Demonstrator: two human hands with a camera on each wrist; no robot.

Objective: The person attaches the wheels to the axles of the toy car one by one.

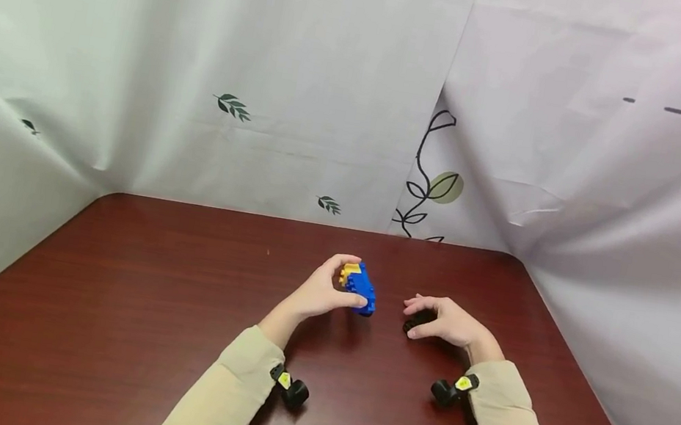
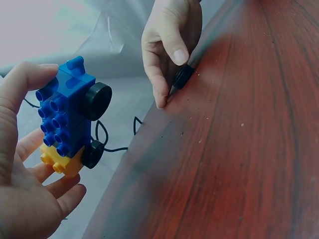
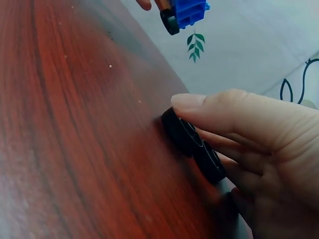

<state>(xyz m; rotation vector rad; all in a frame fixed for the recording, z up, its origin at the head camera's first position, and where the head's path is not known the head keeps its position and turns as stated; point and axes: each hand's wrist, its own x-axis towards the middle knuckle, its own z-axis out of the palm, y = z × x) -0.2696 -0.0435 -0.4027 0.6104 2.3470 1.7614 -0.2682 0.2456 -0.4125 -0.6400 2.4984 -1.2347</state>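
My left hand (image 1: 324,292) grips a toy car (image 1: 360,288) built of blue and yellow bricks and holds it above the table. In the left wrist view the car (image 2: 67,112) is tipped up, its studs toward the palm, with black wheels (image 2: 98,101) on its side. My right hand (image 1: 446,322) is low over the table to the right. Two loose black wheels (image 3: 178,132) lie there side by side, under the thumb and fingers. The thumb tip appears to touch one wheel; its fingers are bent around the wheels with a gap, partly hidden.
The dark red-brown table (image 1: 128,327) reaches back to a pale hanging cloth (image 1: 309,74) printed with leaves. The cloth also rises along both sides. Each wrist carries a small black camera (image 1: 295,392).
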